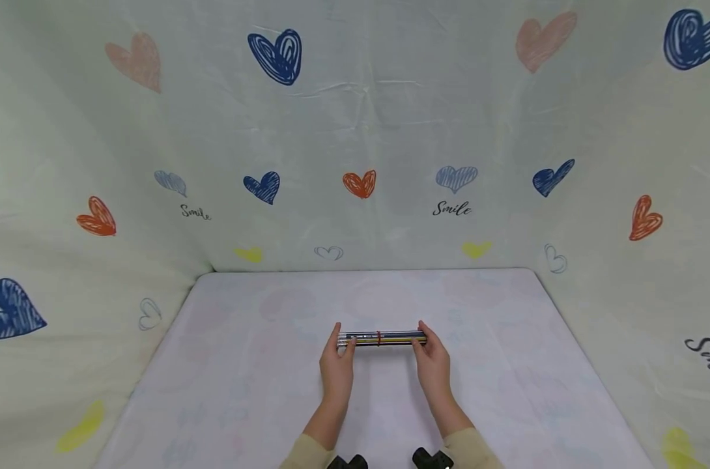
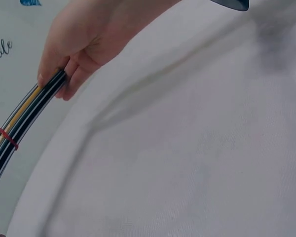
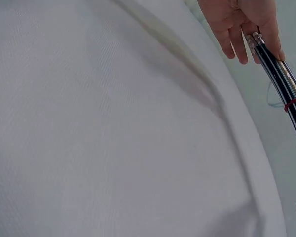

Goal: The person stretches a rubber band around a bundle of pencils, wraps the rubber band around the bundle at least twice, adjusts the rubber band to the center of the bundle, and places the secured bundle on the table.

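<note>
A bundle of pencils [image 1: 390, 338], mostly dark striped with a yellow one among them, is held level over the table. A red rubber band [image 1: 379, 338] circles its middle. My left hand [image 1: 336, 374] grips the left end, where silver ferrules show. At the opposite end, my right hand [image 1: 434, 368] pinches the bundle between thumb and fingers. The left wrist view looks across at the right hand [image 2: 84, 39] on the plain pencil ends. In the right wrist view, the left hand [image 3: 246, 24] holds the eraser ends.
The white-covered table [image 1: 261, 371] carries soft shadows of the arms. Behind and beside it hangs a pale curtain [image 1: 402, 130] printed with hearts and "Smile". Black wrist cameras [image 1: 432, 458] sit near both cuffs.
</note>
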{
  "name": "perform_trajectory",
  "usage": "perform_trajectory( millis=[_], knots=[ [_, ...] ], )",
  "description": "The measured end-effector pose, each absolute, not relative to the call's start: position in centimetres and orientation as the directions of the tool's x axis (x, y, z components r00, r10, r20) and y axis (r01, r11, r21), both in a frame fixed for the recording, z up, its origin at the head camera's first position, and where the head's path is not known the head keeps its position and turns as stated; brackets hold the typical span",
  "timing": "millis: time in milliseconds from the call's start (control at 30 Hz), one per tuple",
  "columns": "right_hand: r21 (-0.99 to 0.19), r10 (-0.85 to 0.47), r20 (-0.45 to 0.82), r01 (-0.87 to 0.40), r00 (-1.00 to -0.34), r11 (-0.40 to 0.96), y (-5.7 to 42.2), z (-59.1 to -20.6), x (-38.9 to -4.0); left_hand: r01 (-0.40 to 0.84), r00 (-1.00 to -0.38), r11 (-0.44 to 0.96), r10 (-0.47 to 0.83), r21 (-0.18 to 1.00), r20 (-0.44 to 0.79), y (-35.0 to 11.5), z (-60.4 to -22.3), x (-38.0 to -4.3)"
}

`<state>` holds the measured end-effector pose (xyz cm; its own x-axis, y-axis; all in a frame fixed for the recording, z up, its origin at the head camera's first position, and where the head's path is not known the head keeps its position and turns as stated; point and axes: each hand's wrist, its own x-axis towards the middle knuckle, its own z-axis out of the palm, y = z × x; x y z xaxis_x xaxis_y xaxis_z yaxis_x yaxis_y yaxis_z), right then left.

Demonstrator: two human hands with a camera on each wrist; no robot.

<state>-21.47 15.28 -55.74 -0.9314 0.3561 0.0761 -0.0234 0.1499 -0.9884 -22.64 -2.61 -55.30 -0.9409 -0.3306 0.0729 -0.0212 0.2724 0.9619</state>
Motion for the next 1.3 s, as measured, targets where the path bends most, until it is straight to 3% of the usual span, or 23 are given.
perform_trajectory(
  millis=[167,367,467,700,967,1300],
  knots=[
    [-0.99,0.282,0.017,0.023,-0.959,0.139,15.7,-56.9,-21.8,0.003,-0.928,0.395,-0.342,0.918,0.15,-2.9,-56.2,-23.5],
    [-0.915,0.227,0.044,0.051,-0.973,0.399,16.3,-58.5,-21.8,-0.054,-0.947,0.437,-0.309,0.898,0.094,-3.5,-57.2,-24.4],
    [-0.885,0.204,0.052,0.049,-0.978,0.464,16.5,-59.1,-21.8,-0.045,-0.955,0.442,-0.282,0.896,0.091,-3.9,-57.7,-24.5],
    [-0.902,0.178,0.075,0.009,-0.981,0.433,17.1,-59.6,-21.6,0.118,-0.938,0.528,-0.22,0.841,0.27,-4.4,-58.4,-24.0],
    [-0.908,0.144,0.079,-0.012,-0.986,0.418,17.3,-60.0,-21.3,-0.048,-0.962,0.643,-0.235,0.764,0.137,-4.7,-59.3,-24.3],
    [-0.902,0.151,0.043,0.027,-0.988,0.431,17.3,-60.3,-21.4,-0.024,-0.958,0.621,-0.238,0.784,0.16,-4.9,-59.4,-24.2]
  ],
)
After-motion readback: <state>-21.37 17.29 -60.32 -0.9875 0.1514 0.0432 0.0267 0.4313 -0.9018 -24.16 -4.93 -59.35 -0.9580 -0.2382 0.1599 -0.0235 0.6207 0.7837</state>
